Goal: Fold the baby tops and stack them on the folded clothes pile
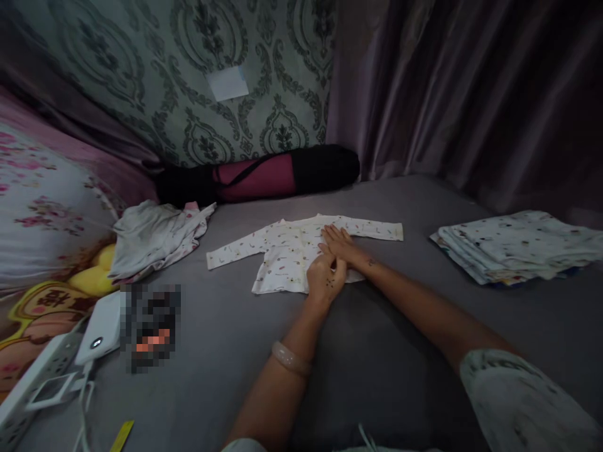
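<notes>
A small white long-sleeved baby shirt (287,251) with a scattered print lies face up on the grey sheet, both sleeves spread outward. My left hand (326,275) is closed at the middle of its front, fingers curled on the fabric near the front opening; the exact spot pinched is hidden. Just beyond it, my right hand (340,243) lies flat on the shirt's right half with fingers stretched out. The two hands touch or nearly touch, and they cover part of the shirt's right front.
A stack of folded printed clothes (518,245) sits at right. Crumpled light clothes (155,235) lie at left beside a floral pillow (47,207). A black and magenta roll bag (259,176) lies along the wall. A white power bank (100,326) and power strip (42,370) are front left.
</notes>
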Demonstrator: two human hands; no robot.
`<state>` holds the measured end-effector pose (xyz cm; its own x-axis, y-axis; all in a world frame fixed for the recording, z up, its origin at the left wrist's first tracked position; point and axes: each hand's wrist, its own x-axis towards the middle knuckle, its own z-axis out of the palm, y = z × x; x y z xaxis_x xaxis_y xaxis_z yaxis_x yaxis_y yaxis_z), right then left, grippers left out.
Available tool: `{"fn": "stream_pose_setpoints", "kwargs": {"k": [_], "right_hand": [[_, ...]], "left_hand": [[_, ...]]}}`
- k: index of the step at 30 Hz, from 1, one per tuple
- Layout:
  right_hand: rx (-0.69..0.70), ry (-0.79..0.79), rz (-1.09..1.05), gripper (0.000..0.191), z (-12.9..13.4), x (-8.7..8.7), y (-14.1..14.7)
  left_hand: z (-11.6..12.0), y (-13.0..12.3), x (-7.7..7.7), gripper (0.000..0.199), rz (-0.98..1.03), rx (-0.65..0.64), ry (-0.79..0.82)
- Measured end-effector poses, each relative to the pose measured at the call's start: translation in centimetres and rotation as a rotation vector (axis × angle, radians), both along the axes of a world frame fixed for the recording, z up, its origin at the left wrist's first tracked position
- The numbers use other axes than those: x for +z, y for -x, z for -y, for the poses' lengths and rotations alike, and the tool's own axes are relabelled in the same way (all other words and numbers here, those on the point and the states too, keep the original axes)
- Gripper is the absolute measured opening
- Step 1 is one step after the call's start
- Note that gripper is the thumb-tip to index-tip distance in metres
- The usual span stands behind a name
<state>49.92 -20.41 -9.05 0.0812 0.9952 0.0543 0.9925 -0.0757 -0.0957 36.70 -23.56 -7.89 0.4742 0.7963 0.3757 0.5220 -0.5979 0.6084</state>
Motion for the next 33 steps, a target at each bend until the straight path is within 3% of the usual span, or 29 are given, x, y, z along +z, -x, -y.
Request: {"fn": "stream_pose_setpoints", "kwargs": {"k": [4, 11, 16, 19, 21, 23, 27, 30, 33], "right_hand": [[-0.006, 0.019, -0.032, 0.062, 0.5, -0.8, 0.7], [-0.051, 0.128, -0.07, 0.06, 0.2, 0.6, 1.1], [-0.053, 0.068, -0.104, 0.061, 0.3, 0.5, 1.6], [-0.065, 0.019, -0.242, 0.055, -0.1, 1.3, -0.1], [-0.205, -0.087, -0.33, 0.051, -0.5, 2.4, -2.4], [-0.443, -0.185, -0.382, 0.049, -0.8, 3.3, -5.4], [-0.872, -0.132, -0.422, 0.042, 0.2, 3.6, -10.5], [-0.99, -0.093, -0.352, 0.041, 1.9, 2.7, -12.6], [-0.917, -0.093, -0.232, 0.042, 3.4, 1.7, -13.7]], "left_hand": [[-1.3, 0.7, -0.3, 0.036, 0.087, 0.122, 0.018], [-1.9, 0.7, -0.8, 0.025, 0.126, 0.128, 0.028], [-2.2, 0.9, -1.4, 0.023, 0.12, 0.118, 0.077], [-2.2, 0.9, -1.7, 0.021, 0.101, 0.124, 0.074], [-2.1, 0.8, -1.7, 0.019, 0.069, 0.116, 0.064], [-1.9, 0.8, -1.6, 0.019, 0.032, 0.087, 0.046], [-1.6, 0.8, -1.4, 0.018, -0.047, 0.021, -0.001], [-1.5, 0.7, -1.4, 0.018, -0.103, -0.001, -0.022], [-1.7, 0.6, -1.6, 0.02, -0.153, -0.018, -0.052]]}}
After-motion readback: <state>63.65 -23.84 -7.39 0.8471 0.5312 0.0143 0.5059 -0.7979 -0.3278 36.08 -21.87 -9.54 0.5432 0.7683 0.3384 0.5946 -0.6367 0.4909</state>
